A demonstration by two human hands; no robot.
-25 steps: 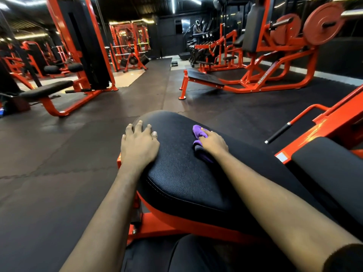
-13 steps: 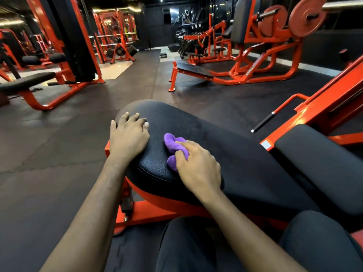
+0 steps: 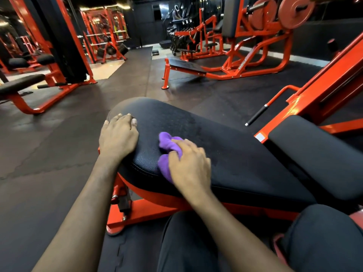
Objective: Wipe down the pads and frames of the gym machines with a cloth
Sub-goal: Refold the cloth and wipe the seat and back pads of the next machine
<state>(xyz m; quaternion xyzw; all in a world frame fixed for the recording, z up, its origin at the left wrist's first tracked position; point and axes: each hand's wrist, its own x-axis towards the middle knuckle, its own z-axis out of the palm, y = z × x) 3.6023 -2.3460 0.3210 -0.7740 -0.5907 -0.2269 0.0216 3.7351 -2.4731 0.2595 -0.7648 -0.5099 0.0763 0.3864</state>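
Gym floor, orange machines all round. Right hand [image 3: 189, 165] presses a bunched cloth [image 3: 167, 154] onto the pad [image 3: 225, 154], near edge. Left hand [image 3: 117, 137], flat and empty, braces just beside. Step: wiping pad. Next, judged: farther pad, then frame [image 3: 149, 210] below.

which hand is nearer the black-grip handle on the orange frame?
Right. The right hand, pressing the purple cloth on the seat pad, sits nearer the handle; the left hand rests at the pad's opposite edge.
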